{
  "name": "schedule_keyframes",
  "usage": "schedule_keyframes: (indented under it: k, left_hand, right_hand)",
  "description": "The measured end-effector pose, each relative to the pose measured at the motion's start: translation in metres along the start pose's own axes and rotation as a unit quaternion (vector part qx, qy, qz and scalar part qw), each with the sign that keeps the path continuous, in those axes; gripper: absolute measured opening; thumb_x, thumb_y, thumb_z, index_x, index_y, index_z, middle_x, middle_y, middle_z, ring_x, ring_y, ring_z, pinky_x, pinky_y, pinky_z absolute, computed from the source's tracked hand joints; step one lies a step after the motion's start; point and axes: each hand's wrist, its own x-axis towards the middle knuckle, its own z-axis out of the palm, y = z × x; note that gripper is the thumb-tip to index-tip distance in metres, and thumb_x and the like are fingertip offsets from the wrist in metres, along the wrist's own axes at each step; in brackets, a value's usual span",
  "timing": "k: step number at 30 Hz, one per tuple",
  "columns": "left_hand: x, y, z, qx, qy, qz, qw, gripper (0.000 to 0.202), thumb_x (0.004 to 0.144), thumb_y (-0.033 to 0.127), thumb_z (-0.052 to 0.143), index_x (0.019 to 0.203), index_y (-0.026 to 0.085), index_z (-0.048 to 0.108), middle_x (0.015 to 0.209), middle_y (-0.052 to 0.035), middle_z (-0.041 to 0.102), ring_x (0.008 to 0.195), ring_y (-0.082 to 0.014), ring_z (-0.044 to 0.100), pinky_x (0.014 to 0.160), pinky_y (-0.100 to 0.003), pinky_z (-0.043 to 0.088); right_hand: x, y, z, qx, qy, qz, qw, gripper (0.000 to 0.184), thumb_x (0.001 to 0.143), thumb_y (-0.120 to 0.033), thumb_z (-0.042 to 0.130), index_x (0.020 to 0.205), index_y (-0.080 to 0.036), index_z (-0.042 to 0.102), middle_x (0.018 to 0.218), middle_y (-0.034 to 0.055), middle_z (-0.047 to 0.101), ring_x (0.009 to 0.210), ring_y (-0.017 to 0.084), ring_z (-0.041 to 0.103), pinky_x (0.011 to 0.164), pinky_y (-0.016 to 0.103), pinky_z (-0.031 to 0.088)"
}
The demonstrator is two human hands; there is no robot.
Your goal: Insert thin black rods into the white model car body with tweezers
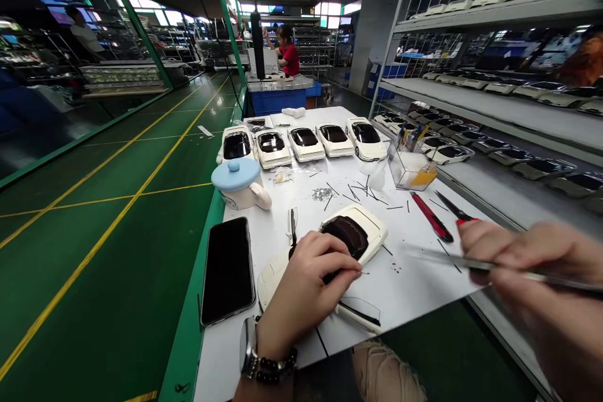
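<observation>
My left hand rests on a white model car body with a dark windscreen, lying on the white table near its front edge. The fingers press on the car's middle and hide part of it. My right hand is at the right, raised off the table, pinching thin metal tweezers whose tip points left toward the car. A loose clear window piece lies just in front of the car.
A black phone lies left of the car. A blue-lidded white mug stands behind it. Several finished white cars line the table's back. A clear box, a red knife, red-handled cutters and scattered small parts sit at right. Shelves of cars flank the right. A person in red works far behind.
</observation>
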Motion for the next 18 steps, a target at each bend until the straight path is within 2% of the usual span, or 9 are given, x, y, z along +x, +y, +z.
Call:
schedule_keyframes:
  k: [2, 3, 5, 7, 8, 9, 12, 15, 18]
  left_hand:
    - [-0.001, 0.001, -0.003, -0.022, -0.008, -0.002, 1.000, 0.014, 0.086, 0.014, 0.059, 0.088, 0.021, 0.071, 0.091, -0.0048, 0.065, 0.089, -0.0179, 0.057, 0.080, -0.032, 0.048]
    - [-0.001, 0.001, -0.004, -0.029, -0.013, -0.003, 0.999, 0.015, 0.087, 0.013, 0.058, 0.088, 0.021, 0.071, 0.091, -0.0049, 0.065, 0.089, -0.0176, 0.057, 0.080, -0.032, 0.048]
    - [-0.002, 0.002, -0.007, -0.039, -0.021, -0.004, 0.999, 0.017, 0.087, 0.013, 0.056, 0.089, 0.021, 0.071, 0.091, -0.0050, 0.064, 0.089, -0.0169, 0.058, 0.081, -0.030, 0.048]
    - [-0.002, 0.004, -0.009, -0.043, -0.029, -0.011, 0.999, 0.017, 0.087, 0.012, 0.056, 0.088, 0.020, 0.071, 0.091, -0.0050, 0.064, 0.089, -0.0162, 0.059, 0.081, -0.029, 0.048]
    - [-0.003, 0.005, -0.010, -0.045, -0.035, -0.021, 0.998, 0.017, 0.087, 0.012, 0.056, 0.088, 0.020, 0.071, 0.091, -0.0048, 0.063, 0.089, -0.0158, 0.059, 0.080, -0.028, 0.048]
    - [-0.003, 0.006, -0.010, -0.048, -0.044, -0.033, 0.997, 0.016, 0.087, 0.012, 0.056, 0.087, 0.020, 0.071, 0.092, -0.0046, 0.063, 0.088, -0.0152, 0.060, 0.080, -0.026, 0.049]
    - [-0.005, 0.008, -0.012, -0.062, -0.062, -0.069, 0.994, 0.017, 0.086, 0.011, 0.057, 0.086, 0.021, 0.071, 0.094, -0.0036, 0.062, 0.087, -0.0124, 0.060, 0.078, -0.022, 0.049]
    - [-0.008, 0.007, -0.013, -0.075, -0.066, -0.082, 0.992, 0.017, 0.085, 0.010, 0.058, 0.086, 0.021, 0.071, 0.095, -0.0030, 0.063, 0.087, -0.0108, 0.061, 0.078, -0.019, 0.048]
    - [-0.009, 0.005, -0.013, -0.097, -0.077, -0.092, 0.988, 0.017, 0.085, 0.010, 0.058, 0.088, 0.020, 0.070, 0.097, -0.0031, 0.065, 0.088, -0.0113, 0.062, 0.080, -0.019, 0.049]
  right_hand:
    - [0.011, 0.016, -0.033, -0.077, 0.084, 0.061, 0.992, 0.013, 0.085, -0.018, 0.060, 0.072, -0.019, 0.057, 0.082, 0.0039, 0.061, 0.076, 0.015, 0.061, 0.057, 0.026, 0.046]
    - [0.016, 0.028, -0.053, -0.136, 0.098, 0.083, 0.982, 0.019, 0.090, -0.024, 0.054, 0.072, -0.019, 0.059, 0.093, 0.0045, 0.063, 0.087, 0.015, 0.061, 0.064, 0.026, 0.046]
    - [0.021, 0.061, -0.096, -0.286, 0.011, 0.112, 0.952, 0.027, 0.091, -0.034, 0.048, 0.079, -0.021, 0.068, 0.095, 0.0023, 0.066, 0.095, 0.020, 0.060, 0.068, 0.028, 0.043]
    - [0.017, 0.101, -0.131, -0.406, -0.048, 0.183, 0.894, 0.026, 0.089, -0.035, 0.048, 0.092, -0.021, 0.070, 0.094, 0.0042, 0.067, 0.087, 0.022, 0.061, 0.067, 0.032, 0.042]
    - [0.013, 0.121, -0.143, -0.447, -0.088, 0.232, 0.860, 0.023, 0.086, -0.032, 0.052, 0.089, -0.017, 0.069, 0.094, 0.0086, 0.067, 0.083, 0.022, 0.062, 0.068, 0.033, 0.042]
    - [0.007, 0.139, -0.151, -0.486, -0.129, 0.302, 0.810, 0.019, 0.081, -0.031, 0.059, 0.086, -0.015, 0.068, 0.090, 0.0118, 0.067, 0.074, 0.021, 0.061, 0.065, 0.034, 0.043]
    - [-0.009, 0.180, -0.159, -0.511, -0.151, 0.377, 0.758, 0.019, 0.065, -0.022, 0.073, 0.077, -0.010, 0.063, 0.075, 0.0167, 0.064, 0.056, 0.021, 0.057, 0.056, 0.033, 0.040]
    - [-0.010, 0.197, -0.162, -0.506, -0.151, 0.400, 0.749, 0.022, 0.063, -0.028, 0.074, 0.071, -0.014, 0.058, 0.063, 0.0140, 0.061, 0.048, 0.020, 0.053, 0.052, 0.032, 0.036]
    - [-0.005, 0.192, -0.170, -0.503, -0.124, 0.389, 0.762, 0.018, 0.064, -0.026, 0.073, 0.066, -0.016, 0.059, 0.061, 0.0115, 0.062, 0.048, 0.018, 0.054, 0.052, 0.031, 0.037]
